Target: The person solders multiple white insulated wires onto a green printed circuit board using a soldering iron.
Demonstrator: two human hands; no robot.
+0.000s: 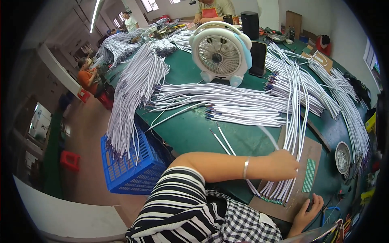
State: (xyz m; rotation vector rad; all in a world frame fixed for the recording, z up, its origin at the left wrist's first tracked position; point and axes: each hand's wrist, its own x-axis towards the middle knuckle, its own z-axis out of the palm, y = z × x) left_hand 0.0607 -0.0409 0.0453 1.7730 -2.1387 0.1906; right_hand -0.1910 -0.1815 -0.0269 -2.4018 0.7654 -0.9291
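My left hand (282, 165), a bracelet on its wrist, is closed in a fist over a brown board (312, 152). From the fist a white cable (268, 137), blurred by motion, rises toward the upper left. Beneath and beside this hand runs a bundle of white cables (298, 117), its near ends on small green pieces (272, 200) at the board's lower edge. My right hand (307, 214) rests by the board's lower right, fingers loosely bent and apart, nothing visible in them. Just above it lies a green sheet of small circuit boards (308, 175).
A white fan (219, 54) and a dark phone (257, 59) stand on the green table (178, 131). Piles of white cables (227, 97) lie around them. A metal bowl (342, 157) sits at right, a blue crate (135, 172) at left. Another person (216, 9) works across the table.
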